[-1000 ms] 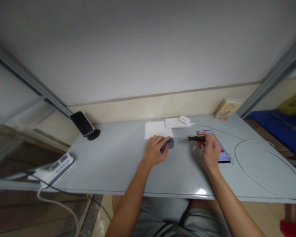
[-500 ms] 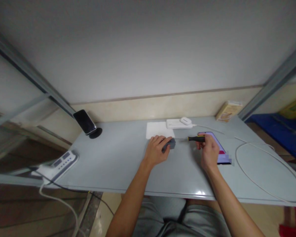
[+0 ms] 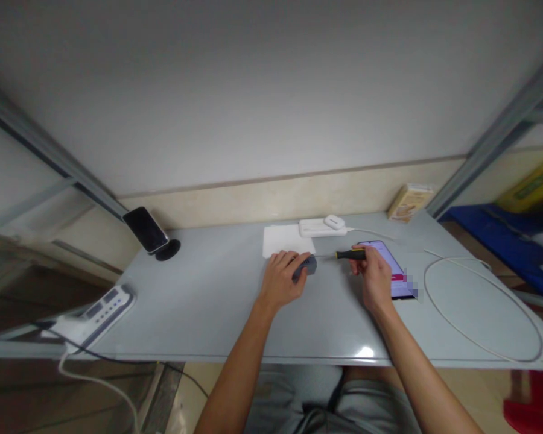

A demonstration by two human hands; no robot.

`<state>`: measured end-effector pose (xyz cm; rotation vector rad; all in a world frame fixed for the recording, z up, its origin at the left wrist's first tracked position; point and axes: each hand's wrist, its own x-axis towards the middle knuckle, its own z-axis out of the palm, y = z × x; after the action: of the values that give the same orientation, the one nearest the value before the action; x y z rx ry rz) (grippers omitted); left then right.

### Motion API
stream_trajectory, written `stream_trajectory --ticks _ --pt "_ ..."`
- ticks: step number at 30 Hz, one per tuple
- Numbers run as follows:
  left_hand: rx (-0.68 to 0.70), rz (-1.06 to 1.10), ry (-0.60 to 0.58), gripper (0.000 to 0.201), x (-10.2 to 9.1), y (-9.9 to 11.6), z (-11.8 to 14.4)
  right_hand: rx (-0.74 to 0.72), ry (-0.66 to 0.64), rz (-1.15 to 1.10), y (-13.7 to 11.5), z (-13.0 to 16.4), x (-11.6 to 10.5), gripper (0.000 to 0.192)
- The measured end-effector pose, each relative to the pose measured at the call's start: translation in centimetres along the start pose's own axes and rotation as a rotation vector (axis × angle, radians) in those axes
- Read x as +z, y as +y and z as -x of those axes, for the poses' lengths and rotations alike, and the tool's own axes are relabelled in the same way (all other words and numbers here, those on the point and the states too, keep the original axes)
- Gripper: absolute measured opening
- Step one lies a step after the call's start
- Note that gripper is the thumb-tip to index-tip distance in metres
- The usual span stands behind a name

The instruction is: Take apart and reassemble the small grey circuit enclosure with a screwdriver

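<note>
My left hand (image 3: 284, 277) is closed around a small dark grey block-shaped device (image 3: 306, 269), holding it against the table; its kind is not clear. In my right hand (image 3: 373, 276) is a screwdriver (image 3: 350, 254) with a black and yellow handle, gripped by the fingers. Its thin metal shaft points left and reaches the device's right upper edge; whether the tip is inside it I cannot tell. Partly under my right hand lies a phone (image 3: 391, 259) with a lit screen. A white sheet of paper (image 3: 285, 238) lies just behind my left hand.
A white power bank-like block (image 3: 314, 228) with an earbud case (image 3: 333, 222) on it sits at the back. A white cable (image 3: 470, 346) loops at right. A small box (image 3: 408, 204), a phone on a stand (image 3: 145, 230) and a power strip (image 3: 95, 316) stand around the table (image 3: 199, 301).
The whole view has shifted slightly, so things appear a little further left. Both hands keep their grip on the device and the screwdriver, with little visible motion.
</note>
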<state>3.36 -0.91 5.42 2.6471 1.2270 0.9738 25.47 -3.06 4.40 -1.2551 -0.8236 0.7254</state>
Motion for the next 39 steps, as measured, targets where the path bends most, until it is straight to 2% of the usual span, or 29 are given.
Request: stream_trajectory --ticks 5,10,15,21,30,39 --pt "-0.008 -0.032 -0.025 0.033 -0.1 0.1 0.0 -0.011 0.021 0.002 -0.1 0.0 -0.1 0.038" --pt "-0.012 -0.051 -0.046 0.035 -0.2 0.1 0.0 -0.085 0.122 -0.033 -0.5 0.1 -0.3 0.034" --pt "-0.011 -0.077 -0.051 0.034 -0.3 0.4 -0.1 -0.045 0.216 -0.147 -0.6 0.3 -0.4 0.033" --pt "0.015 -0.107 -0.088 0.032 -0.5 0.5 -0.3 -0.041 0.279 -0.134 -0.6 0.4 -0.7 0.03" --pt "0.096 -0.109 -0.156 0.033 -0.9 0.0 -0.1 -0.025 0.284 -0.065 -0.8 0.9 -0.3 0.034" --pt "0.102 -0.064 -0.217 0.036 -1.3 -0.6 -0.2 -0.033 0.257 -0.096 -0.5 0.8 -0.4 0.035"
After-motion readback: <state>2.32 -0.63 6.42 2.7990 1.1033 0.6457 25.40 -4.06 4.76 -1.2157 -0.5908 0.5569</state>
